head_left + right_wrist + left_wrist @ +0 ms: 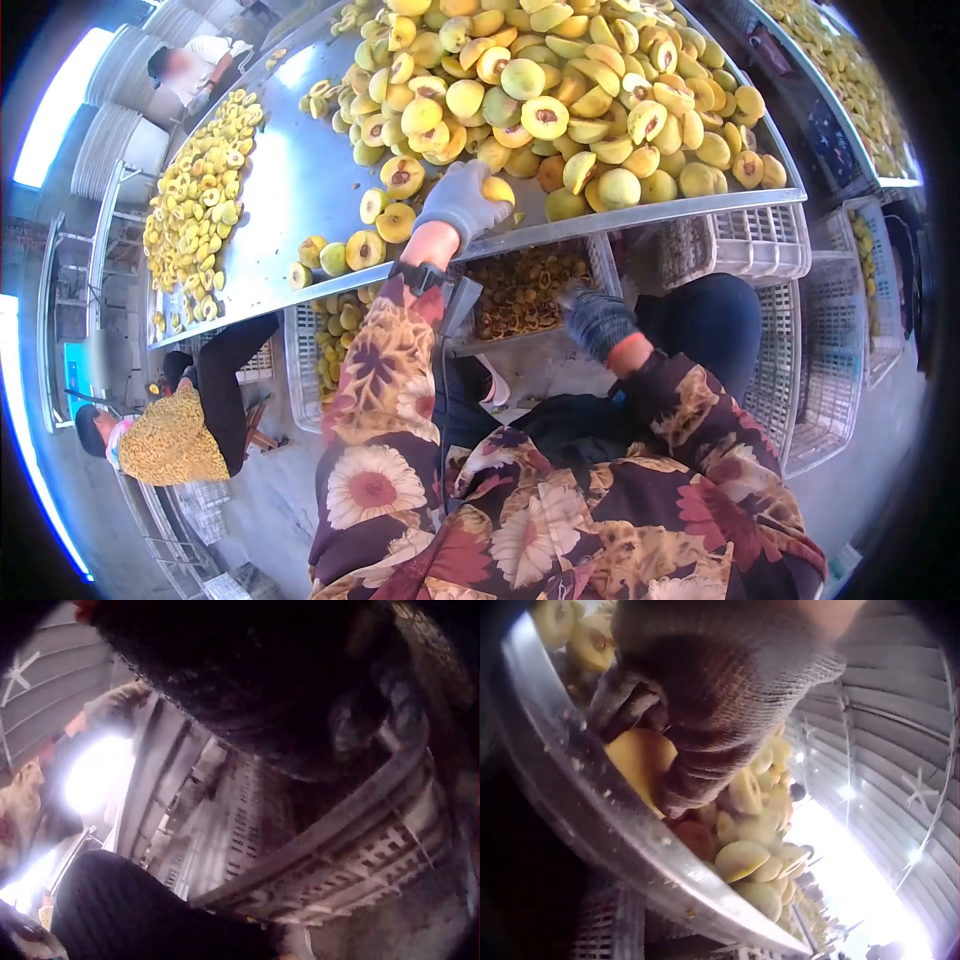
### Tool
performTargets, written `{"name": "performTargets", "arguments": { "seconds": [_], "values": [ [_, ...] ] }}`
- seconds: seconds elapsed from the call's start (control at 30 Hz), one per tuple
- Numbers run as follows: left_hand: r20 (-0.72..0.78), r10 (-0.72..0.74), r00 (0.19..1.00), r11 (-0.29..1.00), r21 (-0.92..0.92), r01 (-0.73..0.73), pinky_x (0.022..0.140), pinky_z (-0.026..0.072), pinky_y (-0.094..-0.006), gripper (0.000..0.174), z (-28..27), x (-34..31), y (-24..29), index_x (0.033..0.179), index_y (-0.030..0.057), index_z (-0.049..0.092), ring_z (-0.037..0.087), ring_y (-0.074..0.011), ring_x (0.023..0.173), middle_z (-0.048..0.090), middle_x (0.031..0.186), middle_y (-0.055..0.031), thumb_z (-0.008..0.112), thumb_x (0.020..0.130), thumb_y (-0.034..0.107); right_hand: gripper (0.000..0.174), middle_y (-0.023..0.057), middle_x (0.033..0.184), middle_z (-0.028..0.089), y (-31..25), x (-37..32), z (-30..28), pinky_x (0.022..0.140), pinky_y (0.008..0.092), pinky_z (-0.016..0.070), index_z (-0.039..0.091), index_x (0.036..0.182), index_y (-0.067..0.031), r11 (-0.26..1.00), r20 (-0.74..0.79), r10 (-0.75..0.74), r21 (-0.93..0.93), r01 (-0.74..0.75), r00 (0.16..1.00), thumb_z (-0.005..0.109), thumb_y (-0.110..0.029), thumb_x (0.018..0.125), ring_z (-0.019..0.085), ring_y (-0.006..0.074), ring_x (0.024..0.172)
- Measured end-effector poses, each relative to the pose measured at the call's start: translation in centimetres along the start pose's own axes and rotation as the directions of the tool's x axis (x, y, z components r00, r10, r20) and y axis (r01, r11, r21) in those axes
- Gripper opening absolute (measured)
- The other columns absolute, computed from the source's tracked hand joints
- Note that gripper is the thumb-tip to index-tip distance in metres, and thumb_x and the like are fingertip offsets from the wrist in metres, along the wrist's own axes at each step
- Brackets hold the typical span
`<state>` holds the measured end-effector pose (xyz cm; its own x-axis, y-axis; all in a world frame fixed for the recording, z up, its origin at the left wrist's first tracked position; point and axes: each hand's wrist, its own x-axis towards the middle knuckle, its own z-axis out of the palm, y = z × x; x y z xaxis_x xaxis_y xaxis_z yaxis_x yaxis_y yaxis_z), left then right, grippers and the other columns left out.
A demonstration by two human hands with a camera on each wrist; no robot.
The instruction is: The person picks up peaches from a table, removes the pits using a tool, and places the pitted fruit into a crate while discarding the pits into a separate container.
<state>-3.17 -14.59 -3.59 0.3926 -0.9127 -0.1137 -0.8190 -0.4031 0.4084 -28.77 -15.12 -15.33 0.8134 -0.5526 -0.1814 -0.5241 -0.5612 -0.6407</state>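
Note:
My left hand (465, 205), in a grey knit glove, pinches a yellow peach half (497, 190) at the front rim of the metal table (660, 212). In the left wrist view, its fingers curl round the peach half (641, 763) just behind the rim. A heap of cut peaches (545, 118) rises beyond this hand, several with brown stones showing. My right hand (603, 325), in a dark glove, hangs low over the right side of a crate (607, 265) of brown scraps. Its fingertips are blurred, and I cannot tell whether it holds anything.
Another crate (302, 350) with peaches stands left under the table. White plastic crates (760, 240) stack at the right. More peach halves (200, 200) cover the table's left end. Someone in a yellow patterned top (180, 440) sits at the left; another person (200, 65) is farther back.

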Motion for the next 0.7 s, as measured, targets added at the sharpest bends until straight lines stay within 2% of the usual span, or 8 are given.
{"name": "performTargets", "arguments": {
  "seconds": [0.03,0.1,0.17,0.27,0.33,0.57,0.63,0.7],
  "values": [
    [-0.072,0.005,0.997,0.996,-0.088,-0.011,0.084,0.0484,-0.0398,0.059,-0.5,-1.0,-0.2,0.113,0.004,0.056,0.059,-0.0327,0.1,0.058,0.108,-0.0172,0.076,0.065,0.031,0.027,0.0194,0.091,0.064,1.0,-0.3,-0.7,0.077,0.0445,0.0495,0.06,0.102,-0.0078,0.968,0.21,0.174,-0.215,-0.128,0.962,0.059,-0.025,0.082,0.063,0.0351,0.088],
    [-0.079,-0.097,0.992,0.832,-0.553,0.037,0.083,0.0489,-0.0372,0.057,-1.4,-3.0,0.0,0.114,0.0033,0.055,0.059,-0.0278,0.098,0.058,0.107,-0.0138,0.076,0.068,0.029,0.028,0.019,0.09,0.064,0.6,-0.3,-0.3,0.075,0.0451,0.0496,0.059,0.104,-0.0072,0.993,0.048,0.042,-0.116,-0.036,0.998,0.059,-0.025,0.082,0.063,0.0352,0.087],
    [-0.054,-0.088,0.995,0.404,-0.915,-0.014,0.079,0.0498,-0.0324,0.051,-1.9,-6.5,0.4,0.118,0.0016,0.051,0.06,-0.0203,0.095,0.059,0.107,-0.0103,0.069,0.079,0.028,0.029,0.0186,0.088,0.064,-4.0,-1.3,-3.1,0.071,0.0447,0.0503,0.056,0.103,-0.0054,0.997,-0.036,0.052,0.06,-0.049,0.998,0.059,-0.025,0.082,0.063,0.0355,0.082],
    [-0.158,-0.038,0.987,-0.361,-0.919,-0.16,0.077,0.0509,-0.032,0.047,-2.0,-11.1,3.3,0.121,0.001,0.048,0.06,-0.022,0.092,0.059,0.107,-0.0131,0.058,0.088,0.032,0.029,0.0193,0.084,0.064,-7.9,-1.7,-5.4,0.066,0.044,0.0506,0.054,0.102,-0.003,0.983,-0.248,-0.147,0.074,0.17,0.958,0.059,-0.025,0.083,0.063,0.0359,0.076],
    [-0.063,-0.046,0.997,-0.574,-0.815,-0.078,0.078,0.0522,-0.0314,0.048,-2.5,-12.4,4.1,0.121,-0.001,0.046,0.063,-0.0242,0.09,0.061,0.106,-0.0118,0.065,0.081,0.018,0.03,0.021,0.078,0.063,-9.9,-2.1,-6.4,0.063,0.0439,0.0503,0.052,0.101,-0.0013,0.962,-0.352,-0.227,0.061,0.265,0.908,0.059,-0.025,0.083,0.062,0.0368,0.072],
    [-0.435,-0.057,0.899,0.464,-0.809,-0.362,0.085,0.0507,-0.0327,0.04,1.6,-14.7,2.7,0.121,-0.0029,0.043,0.061,-0.0237,0.097,0.059,0.108,-0.0143,0.044,0.095,0.027,0.042,0.0276,0.087,0.062,-13.2,-1.6,-5.9,0.072,0.0468,0.0503,0.049,0.112,0.0029,0.972,-0.14,-0.135,0.173,0.159,0.981,0.057,-0.026,0.084,0.061,0.0419,0.081],
    [-0.447,-0.048,0.893,0.458,-0.805,-0.378,0.087,0.0494,-0.0322,0.04,2.2,-14.8,3.0,0.122,-0.0014,0.043,0.06,-0.0236,0.098,0.058,0.109,-0.0142,0.037,0.1,0.032,0.041,0.0278,0.088,0.062,-13.8,-1.3,-5.7,0.073,0.0472,0.0496,0.049,0.112,0.0025,0.974,-0.137,-0.126,0.17,0.148,0.983,0.057,-0.027,0.084,0.061,0.0425,0.083],
    [-0.239,-0.121,0.964,-0.1,-0.963,-0.251,0.089,0.0485,-0.0317,0.035,2.3,-15.0,3.5,0.123,-0.0008,0.041,0.059,-0.0226,0.1,0.057,0.11,-0.0134,0.045,0.098,0.023,0.043,0.0282,0.09,0.061,-13.7,-0.7,-5.2,0.075,0.0479,0.0483,0.048,0.114,0.002,0.974,-0.135,-0.134,0.166,0.155,0.982,0.057,-0.027,0.083,0.059,0.0439,0.086]
  ]
}}
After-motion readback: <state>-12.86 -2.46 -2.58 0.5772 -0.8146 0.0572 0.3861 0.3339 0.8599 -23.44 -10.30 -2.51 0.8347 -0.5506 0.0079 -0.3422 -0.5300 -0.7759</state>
